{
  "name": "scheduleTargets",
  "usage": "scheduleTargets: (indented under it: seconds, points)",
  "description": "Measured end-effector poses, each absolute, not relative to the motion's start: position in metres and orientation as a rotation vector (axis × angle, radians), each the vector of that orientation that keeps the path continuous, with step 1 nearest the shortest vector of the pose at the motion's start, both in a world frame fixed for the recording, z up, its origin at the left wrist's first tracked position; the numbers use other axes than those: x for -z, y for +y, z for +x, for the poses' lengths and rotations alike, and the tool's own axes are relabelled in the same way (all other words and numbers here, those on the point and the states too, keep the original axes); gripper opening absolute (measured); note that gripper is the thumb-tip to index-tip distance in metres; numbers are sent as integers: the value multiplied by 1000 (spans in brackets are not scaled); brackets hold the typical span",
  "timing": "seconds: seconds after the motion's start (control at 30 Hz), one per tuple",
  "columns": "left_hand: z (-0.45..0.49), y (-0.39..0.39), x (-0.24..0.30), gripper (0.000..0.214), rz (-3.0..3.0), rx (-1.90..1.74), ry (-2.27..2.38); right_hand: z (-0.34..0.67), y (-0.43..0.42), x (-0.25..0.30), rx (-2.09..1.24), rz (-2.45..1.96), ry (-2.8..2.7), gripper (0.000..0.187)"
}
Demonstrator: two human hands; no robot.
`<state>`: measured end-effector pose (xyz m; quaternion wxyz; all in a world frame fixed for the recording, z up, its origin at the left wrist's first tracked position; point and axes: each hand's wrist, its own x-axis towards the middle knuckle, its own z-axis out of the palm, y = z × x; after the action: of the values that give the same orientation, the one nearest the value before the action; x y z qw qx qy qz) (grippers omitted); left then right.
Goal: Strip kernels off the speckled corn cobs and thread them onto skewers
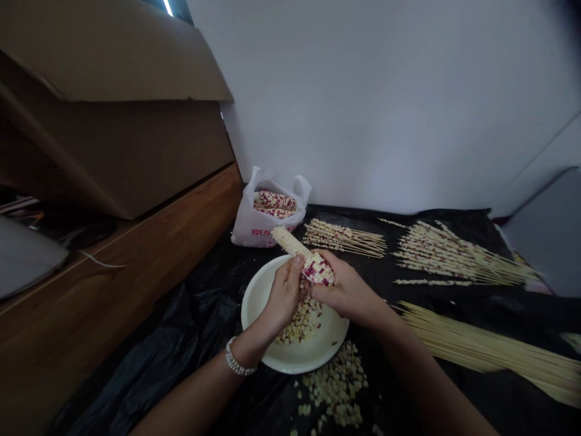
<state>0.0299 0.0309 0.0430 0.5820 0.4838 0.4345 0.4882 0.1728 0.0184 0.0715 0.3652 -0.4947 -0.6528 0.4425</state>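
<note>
Both hands grip one corn cob (319,270) over a white bowl (254,303). Its upper-left part is bare of kernels, while the lower-right part still bears white and purple ones. My left hand (287,289), with a beaded bracelet on the wrist, closes on the cob near the border between bare and covered parts, thumb on top. My right hand (347,289) wraps the kernel-covered end. Loose kernels (302,324) lie in the bowl beneath the hands. Some of my left fingers are hidden behind the cob.
Behind the bowl stands a white plastic bag (254,227) holding corn cobs. Kernel-threaded skewers (436,254) lie to the right, above a bundle of bare sticks (476,345). Spilled kernels (338,384) rest on black plastic sheeting (181,351). A cardboard box (136,145) stands left.
</note>
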Motion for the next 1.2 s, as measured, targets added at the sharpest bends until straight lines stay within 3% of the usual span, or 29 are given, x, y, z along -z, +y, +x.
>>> scheduleTargets:
  seconds: [0.27, 0.5, 0.77, 1.0, 1.2]
  points:
    - [33, 31, -36, 46, 1170, -1126, 907, 177, 19, -72, -1168, -1269, -1676, 38]
    - [30, 31, -44, 45, 1393, -1211, 1145, 167, 13, -75, -1009, -1372, -1737, 39]
    - [31, 31, -42, 53, 1208, -1111, 1146, 174, 14, -80, -987, -1375, -1779, 47]
    - [30, 33, -39, 42, 1352, -1187, 1070, 170, 10, -79, -815, -1463, -1866, 60]
    - [30, 32, -39, 45, 1189, -1148, 1064, 171, 10, -81, -817, -1439, -1896, 54]
